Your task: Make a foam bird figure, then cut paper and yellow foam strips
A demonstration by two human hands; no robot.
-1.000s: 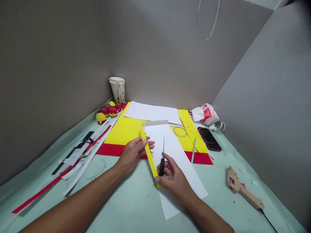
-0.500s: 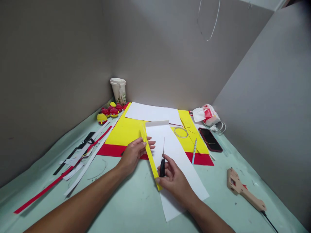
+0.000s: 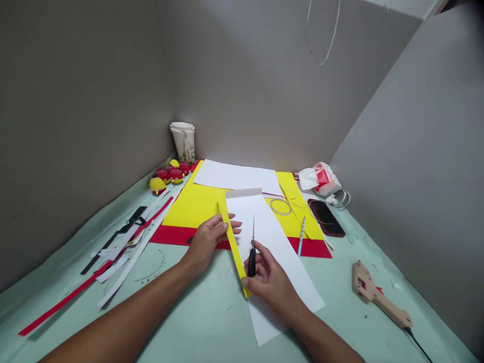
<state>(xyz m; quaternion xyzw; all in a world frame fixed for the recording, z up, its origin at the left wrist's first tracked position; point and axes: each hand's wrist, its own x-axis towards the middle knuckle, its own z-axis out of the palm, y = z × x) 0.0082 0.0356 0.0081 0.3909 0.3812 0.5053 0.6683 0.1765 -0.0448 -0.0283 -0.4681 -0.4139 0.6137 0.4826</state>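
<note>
A narrow yellow corrugated paper strip (image 3: pixel 235 250) slants between my two hands. My left hand (image 3: pixel 206 241) pinches it near its upper part, thumb in front, the other fingers stretched out behind. Lower down, my right hand (image 3: pixel 273 282) has its thumb on the strip's near end. The same hand holds slim, black-handled scissors (image 3: pixel 252 261), seen edge-on with their thin pointed tip upward; whether the blades are apart I cannot tell. Beneath both hands lies a long white sheet (image 3: pixel 282 275) with its far edge curled up.
Yellow card (image 3: pixel 185 206) and red card (image 3: pixel 170 235) lie behind. Paper strips (image 3: pixel 124 247) are heaped left, near red and yellow balls (image 3: pixel 158 185) and paper cups (image 3: pixel 183 141). To the right are a wire ring (image 3: pixel 281 206), pencil (image 3: pixel 301 237), phone (image 3: pixel 325 218), tissue pack (image 3: pixel 325 179) and glue gun (image 3: pixel 378 292).
The view has shifted very slightly. Both hands, the yellow strip and the scissors keep nearly the same positions.
</note>
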